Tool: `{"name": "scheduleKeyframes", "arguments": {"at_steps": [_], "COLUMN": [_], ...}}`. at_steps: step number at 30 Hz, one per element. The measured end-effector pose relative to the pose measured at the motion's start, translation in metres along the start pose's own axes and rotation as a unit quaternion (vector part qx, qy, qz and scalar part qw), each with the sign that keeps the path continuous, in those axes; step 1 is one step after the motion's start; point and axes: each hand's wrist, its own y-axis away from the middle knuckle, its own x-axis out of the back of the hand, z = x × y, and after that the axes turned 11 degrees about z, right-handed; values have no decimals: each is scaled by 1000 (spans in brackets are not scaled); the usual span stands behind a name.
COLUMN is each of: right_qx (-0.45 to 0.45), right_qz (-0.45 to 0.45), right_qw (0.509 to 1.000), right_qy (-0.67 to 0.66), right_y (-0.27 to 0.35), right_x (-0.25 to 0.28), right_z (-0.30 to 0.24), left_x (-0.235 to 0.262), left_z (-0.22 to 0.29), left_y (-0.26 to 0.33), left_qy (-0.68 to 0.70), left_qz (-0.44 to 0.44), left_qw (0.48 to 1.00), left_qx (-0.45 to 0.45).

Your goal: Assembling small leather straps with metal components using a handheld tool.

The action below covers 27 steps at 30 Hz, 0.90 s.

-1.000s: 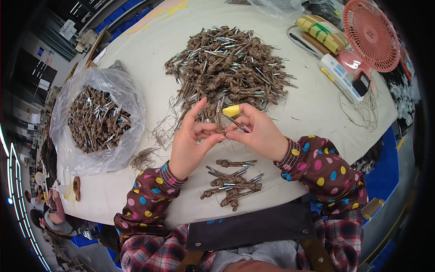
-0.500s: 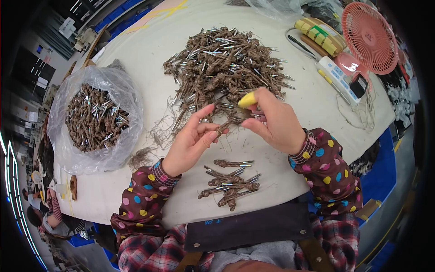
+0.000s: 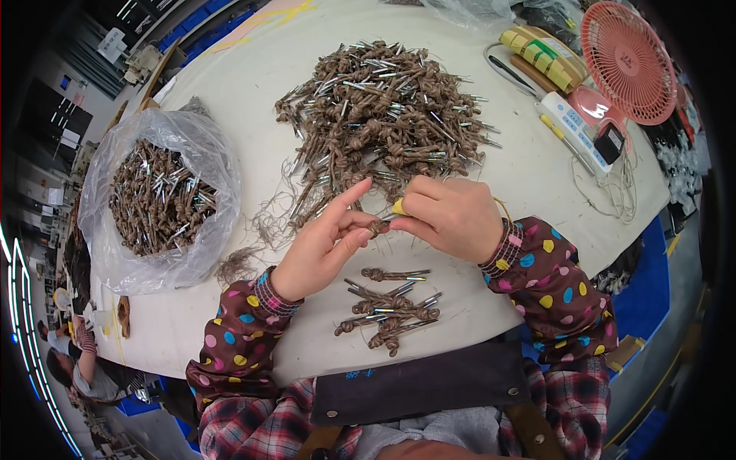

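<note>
Between the thumb and fingers of my left hand [image 3: 322, 244] is a knotted brown cord [image 3: 376, 228], its index finger stretched out above. Close against it, my right hand [image 3: 452, 216] is closed, with a yellow cover [image 3: 398, 207] on one finger. A small metal tool shows in part at its fingertips; the fingers hide its kind. Below the hands lies a small group of knotted cords [image 3: 389, 313] with shiny metal-like tips. Just beyond them rises a large heap of similar cords [image 3: 383, 115].
A clear plastic bag [image 3: 226, 153] full of knotted cords stands at left, with loose thread clippings [image 3: 241, 264] beside it. At right are a pink fan [image 3: 625, 65], a white power strip [image 3: 571, 126], a yellow-wrapped bundle [image 3: 544, 57] and a yellow-handled tool [image 3: 553, 129].
My right hand has moved left and down, from apart to close against the cord in my left hand, and its fingers have drawn in. My left hand has hardly moved.
</note>
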Motion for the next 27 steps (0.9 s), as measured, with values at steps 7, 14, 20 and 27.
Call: {"name": "scheduleKeyframes", "arguments": {"at_steps": [7,14,20,27], "right_qx": [8,8,-81,-111], "right_qz": [21,16,31,23], "right_qw": [1000,999,988,978], "right_qy": [-20,-27,-125,-174], "right_y": [0,0,-2,-1], "right_x": [-1,0,1,1], "right_z": [1,0,2,0], "left_x": [1,-1,-1,2], "left_z": [1,3,-3,-5], "left_y": [1,0,0,1], "left_qy": [-8,23,98,106], "left_qz": [-3,3,10,-1], "left_qw": [1000,1000,995,994], "left_qx": [-6,5,7,27]}}
